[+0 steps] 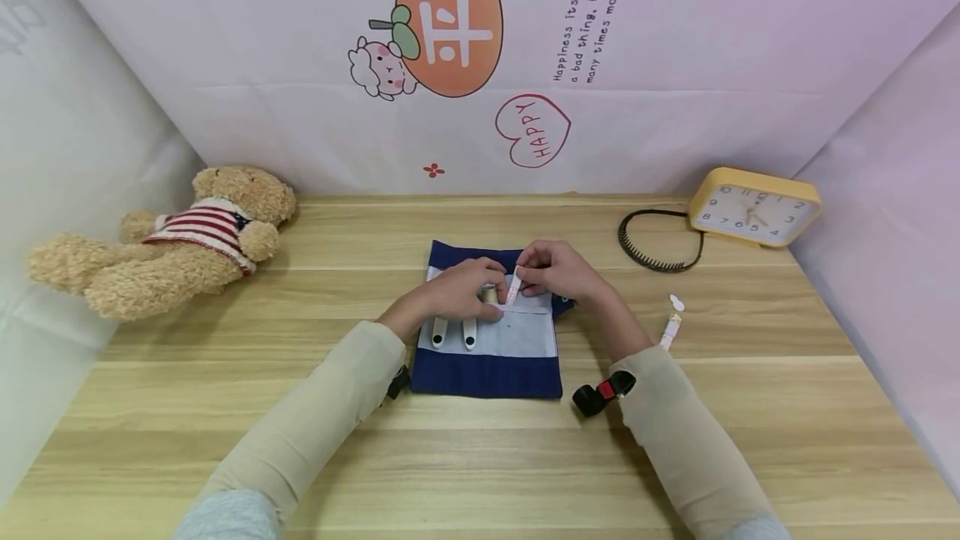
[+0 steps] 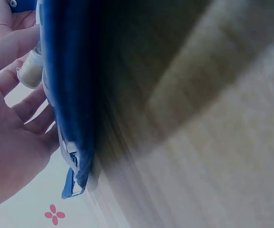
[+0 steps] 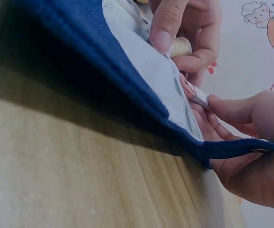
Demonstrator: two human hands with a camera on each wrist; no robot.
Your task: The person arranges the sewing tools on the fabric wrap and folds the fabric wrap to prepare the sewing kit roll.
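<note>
Your left hand [image 1: 463, 288] is loosely spread over the blue-and-grey pouch [image 1: 487, 377], thumb and fingers on either side of the thread spool [image 1: 490, 294], while your right hand [image 1: 553, 269] pinches a slim white-and-pink strip [image 1: 513, 287] just right of the spool; two white handles [image 1: 469, 332] lie on the pouch's left, and the yellow clock [image 1: 757, 211] stands at the table's far right
</note>
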